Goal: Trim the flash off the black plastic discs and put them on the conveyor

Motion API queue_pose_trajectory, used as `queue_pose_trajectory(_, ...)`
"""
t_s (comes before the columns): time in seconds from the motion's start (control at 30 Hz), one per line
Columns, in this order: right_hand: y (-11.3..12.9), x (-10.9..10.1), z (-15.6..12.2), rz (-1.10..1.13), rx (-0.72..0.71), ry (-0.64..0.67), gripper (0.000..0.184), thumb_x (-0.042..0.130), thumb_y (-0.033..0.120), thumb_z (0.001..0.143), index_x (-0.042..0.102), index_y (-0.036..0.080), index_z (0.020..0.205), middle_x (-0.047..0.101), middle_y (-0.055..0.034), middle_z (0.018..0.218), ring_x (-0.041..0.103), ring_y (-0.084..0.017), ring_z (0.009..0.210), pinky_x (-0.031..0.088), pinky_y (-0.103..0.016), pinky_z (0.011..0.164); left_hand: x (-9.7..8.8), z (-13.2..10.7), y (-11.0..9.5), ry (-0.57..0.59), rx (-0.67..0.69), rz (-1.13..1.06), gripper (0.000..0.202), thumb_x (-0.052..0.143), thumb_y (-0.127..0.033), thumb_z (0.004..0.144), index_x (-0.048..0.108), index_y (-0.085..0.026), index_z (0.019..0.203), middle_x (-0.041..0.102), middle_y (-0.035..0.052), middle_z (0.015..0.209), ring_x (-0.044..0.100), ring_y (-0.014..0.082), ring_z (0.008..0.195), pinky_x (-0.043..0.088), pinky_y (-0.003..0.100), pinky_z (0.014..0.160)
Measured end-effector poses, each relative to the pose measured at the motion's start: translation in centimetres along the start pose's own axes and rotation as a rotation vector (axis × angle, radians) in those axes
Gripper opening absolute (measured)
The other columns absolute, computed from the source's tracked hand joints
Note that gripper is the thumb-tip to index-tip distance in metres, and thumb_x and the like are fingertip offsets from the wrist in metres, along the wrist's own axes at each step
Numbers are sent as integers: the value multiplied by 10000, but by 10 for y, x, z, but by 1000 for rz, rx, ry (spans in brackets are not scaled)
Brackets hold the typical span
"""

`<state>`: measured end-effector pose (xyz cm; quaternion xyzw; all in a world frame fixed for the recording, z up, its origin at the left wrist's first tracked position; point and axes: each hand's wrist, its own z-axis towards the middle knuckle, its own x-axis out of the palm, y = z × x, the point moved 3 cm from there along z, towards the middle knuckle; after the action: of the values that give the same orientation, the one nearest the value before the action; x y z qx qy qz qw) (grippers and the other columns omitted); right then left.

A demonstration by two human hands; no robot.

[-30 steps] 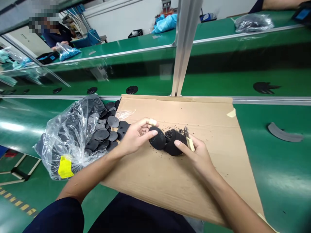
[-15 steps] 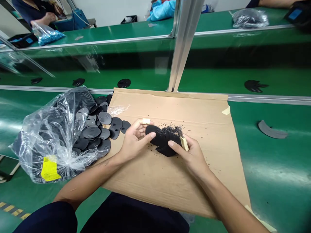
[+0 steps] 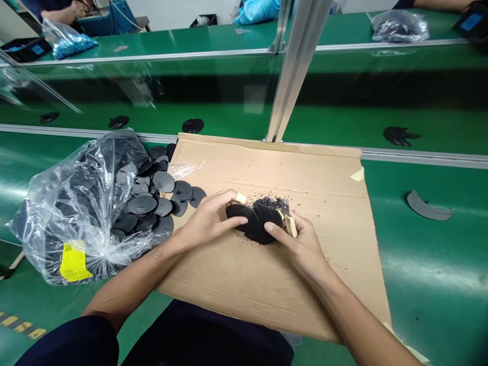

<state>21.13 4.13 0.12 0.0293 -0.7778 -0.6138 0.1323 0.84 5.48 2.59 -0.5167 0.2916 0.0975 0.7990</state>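
Note:
My left hand (image 3: 208,218) is closed on a black oval disc (image 3: 242,216), thumb on its face, with pale tape round one fingertip. My right hand (image 3: 303,241) pinches a fan of overlapping black oval discs (image 3: 263,234) under its thumb. It also holds a small tool with a metal tip and cream handle (image 3: 290,224); its exact kind is unclear. The held discs overlap between my hands, above the cardboard sheet (image 3: 247,295). Just beyond them lie black crumbs (image 3: 269,201). Part of my right hand's fingers is hidden.
On the left, a clear plastic bag (image 3: 87,203) with a yellow label spills a pile of black oval discs (image 3: 143,204). A grey curved strip (image 3: 427,207) lies on the green table at right. A metal post (image 3: 293,76) rises behind the cardboard. A person's hands (image 3: 78,9) show far left.
My left hand has turned slightly, bringing its disc closer over the fan, and its fingers have closed in more. My right hand has barely moved. The view has shifted slightly.

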Motion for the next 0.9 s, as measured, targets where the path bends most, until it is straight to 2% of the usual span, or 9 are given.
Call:
queue_pose_trajectory(0.07, 2, 1, 0, -52, -18, -6, 304, 802, 439, 770, 692, 191, 907, 688, -9, 812, 608, -154, 692, 516, -297, 662, -4, 2, 0, 87, 13, 38, 207, 705, -332, 899, 682, -174, 1031, 727, 64, 982, 639, 172, 880, 499, 280, 786)
queue_pose_trajectory(0.13, 3, 0, 0, -98, -34, -15, 298, 791, 440, 779, 684, 187, 896, 669, -4, 787, 591, -152, 677, 509, -296, 649, -7, 2, 0, 113, 15, 68, 162, 701, -334, 902, 704, -190, 976, 728, 53, 952, 621, 176, 877, 488, 287, 792)
queue_pose_trajectory(0.2, 2, 0, 1, -123, -39, -27, 304, 786, 441, 780, 685, 183, 905, 675, -11, 799, 595, -159, 692, 512, -301, 659, -8, 1, 1, 35, -27, 43, 148, 724, -336, 884, 702, -193, 917, 695, 26, 841, 590, 150, 788, 471, 259, 726)
queue_pose_trajectory(0.3, 0, -1, 1, -96, -28, -39, 315, 793, 433, 771, 690, 185, 935, 703, -29, 858, 623, -174, 748, 528, -308, 705, -4, -2, 5, -134, -149, -183, 207, 751, -355, 856, 648, -176, 876, 585, -21, 699, 502, 91, 607, 420, 205, 574)
queue_pose_trajectory(0.37, -1, -1, 1, -70, -12, -31, 327, 797, 432, 766, 690, 189, 956, 712, -36, 885, 636, -182, 778, 536, -313, 731, 3, -4, 5, -152, -224, -359, 241, 752, -359, 850, 619, -170, 922, 566, -32, 698, 487, 70, 557, 408, 185, 523)
queue_pose_trajectory(0.43, -1, -1, 1, -69, -6, -23, 342, 794, 445, 766, 685, 191, 968, 712, -39, 890, 638, -188, 791, 538, -318, 738, 10, -4, 4, -113, -272, -434, 261, 749, -335, 849, 622, -168, 1004, 559, -34, 704, 501, 66, 560, 418, 175, 519)
queue_pose_trajectory(0.63, 4, 0, 0, -109, -29, -40, 312, 775, 454, 776, 652, 193, 894, 638, -8, 782, 565, -159, 692, 505, -302, 657, 16, -7, 1, -89, -262, -309, 272, 723, -259, 861, 658, -177, 1112, 488, -47, 675, 473, 69, 601, 402, 166, 548)
queue_pose_trajectory(0.73, 6, 0, 0, -121, -30, -40, 304, 779, 454, 768, 636, 195, 841, 563, 21, 701, 495, -132, 622, 456, -276, 595, 18, -9, 3, -104, -243, -263, 298, 724, -263, 863, 665, -183, 1144, 471, -50, 679, 459, 69, 607, 397, 169, 556)
queue_pose_trajectory(0.9, 9, 1, 1, -125, -55, -26, 307, 782, 449, 769, 622, 194, 826, 506, 36, 683, 419, -107, 589, 425, -258, 580, 20, -9, 5, -142, -188, -244, 287, 734, -301, 863, 693, -191, 1125, 450, -50, 685, 448, 69, 610, 399, 168, 561)
